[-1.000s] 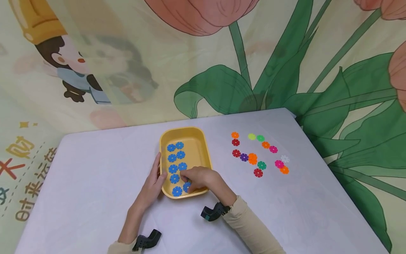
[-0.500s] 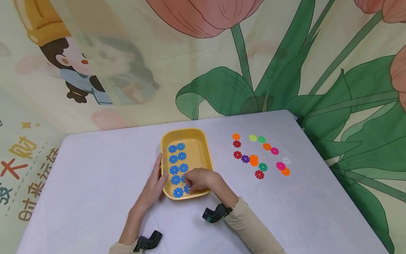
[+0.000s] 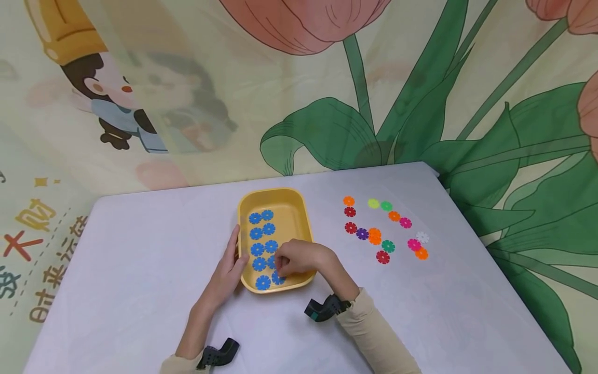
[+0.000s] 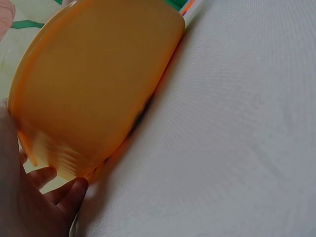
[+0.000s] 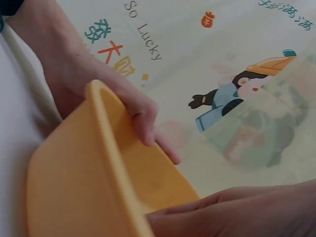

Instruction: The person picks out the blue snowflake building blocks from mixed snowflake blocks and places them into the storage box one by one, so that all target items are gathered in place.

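Observation:
A yellow tray (image 3: 288, 210) stands on the table, with blue snowflake discs (image 3: 257, 249) laid inside in two columns along its left part. My left hand (image 3: 225, 274) holds the tray's left wall, thumb over the rim and fingers along the outside; the left wrist view shows its fingers (image 4: 74, 192) against the tray's outer wall. My right hand (image 3: 301, 255) reaches over the tray's right rim with its fingers bent down. Its fingertips are right at the lowest blue disc (image 3: 277, 279) of the right column; I cannot tell whether they pinch it.
To the right of the tray lie loose discs in several colours, among them a purple disc (image 3: 362, 234), a white disc (image 3: 422, 237) and a red disc (image 3: 383, 257). The white tablecloth (image 3: 154, 259) reaches back to a printed wall hanging (image 3: 322, 130).
My right hand first bends over the lower right discs, then lifts slightly and shifts right, baring more of the lowest disc. My left hand keeps its hold on the tray.

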A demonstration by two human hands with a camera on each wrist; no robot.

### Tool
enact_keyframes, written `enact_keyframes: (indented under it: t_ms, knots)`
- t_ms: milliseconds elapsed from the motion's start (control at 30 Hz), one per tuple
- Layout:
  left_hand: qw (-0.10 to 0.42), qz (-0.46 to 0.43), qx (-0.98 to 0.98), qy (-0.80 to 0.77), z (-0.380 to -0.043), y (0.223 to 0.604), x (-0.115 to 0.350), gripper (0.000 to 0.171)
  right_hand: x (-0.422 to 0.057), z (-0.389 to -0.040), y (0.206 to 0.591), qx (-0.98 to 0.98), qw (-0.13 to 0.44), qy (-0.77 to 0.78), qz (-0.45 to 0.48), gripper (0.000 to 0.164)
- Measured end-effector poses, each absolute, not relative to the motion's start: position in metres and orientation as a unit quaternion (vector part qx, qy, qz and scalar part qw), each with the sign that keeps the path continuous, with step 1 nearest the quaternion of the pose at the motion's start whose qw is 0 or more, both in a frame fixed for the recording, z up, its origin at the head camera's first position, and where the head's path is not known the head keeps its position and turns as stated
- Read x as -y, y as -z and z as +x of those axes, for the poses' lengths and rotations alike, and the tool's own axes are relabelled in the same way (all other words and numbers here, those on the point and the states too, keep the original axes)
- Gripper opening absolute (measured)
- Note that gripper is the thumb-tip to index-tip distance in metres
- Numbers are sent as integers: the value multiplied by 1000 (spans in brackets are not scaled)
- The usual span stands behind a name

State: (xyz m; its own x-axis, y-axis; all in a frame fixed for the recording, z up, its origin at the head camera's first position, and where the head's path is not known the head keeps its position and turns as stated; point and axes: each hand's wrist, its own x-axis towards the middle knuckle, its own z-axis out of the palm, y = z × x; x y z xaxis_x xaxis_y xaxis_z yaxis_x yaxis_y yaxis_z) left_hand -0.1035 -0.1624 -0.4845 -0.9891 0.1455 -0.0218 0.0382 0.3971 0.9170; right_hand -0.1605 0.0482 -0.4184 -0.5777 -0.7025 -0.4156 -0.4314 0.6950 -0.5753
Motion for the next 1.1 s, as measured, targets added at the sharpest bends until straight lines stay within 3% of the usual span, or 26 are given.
enact_keyframes:
  t_ms: [400, 867, 1100]
  knots:
    - [47, 60, -836, -544, -106, 485, 163, 67, -55, -169, 406, -874, 204, 287, -334, 25]
    - [65, 43, -840, -536, -96, 445, 154, 66, -53, -170, 402, -888, 153, 311, -303, 26]
    - [63, 48, -834, -546, -100, 457, 157, 67, -56, -170, 403, -901, 121, 319, -268, 26]
